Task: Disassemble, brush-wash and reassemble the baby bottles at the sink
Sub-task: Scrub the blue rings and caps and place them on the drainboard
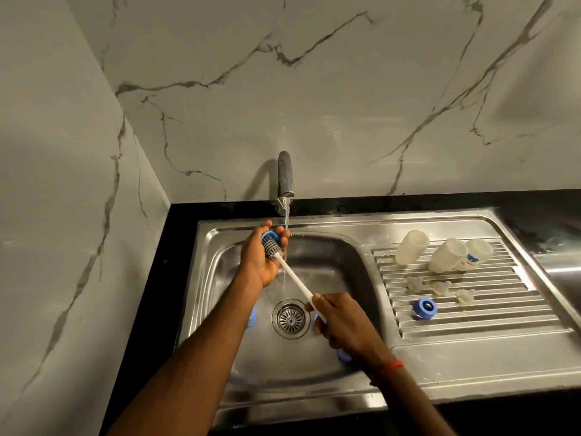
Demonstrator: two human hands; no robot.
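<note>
My left hand (259, 258) holds a blue bottle ring (269, 236) over the sink basin, beside the water stream. My right hand (341, 319) grips the white handle of a bottle brush (294, 276); its grey bristle head pokes into the blue ring. Three clear bottle bodies (412, 247) (448, 254) (478, 251) lie on the ribbed drainboard (503, 313). Three clear teats (414, 283) (440, 287) (465, 295) and another blue ring (424, 307) rest below them. More blue parts (251, 316) (342, 355) lie in the basin, partly hidden by my arms.
The tap (285, 180) runs a thin stream of water into the steel sink (301, 369). A round drain strainer (290, 318) sits mid-basin. A black counter (534, 202) frames the sink. Marble walls stand behind and at the left.
</note>
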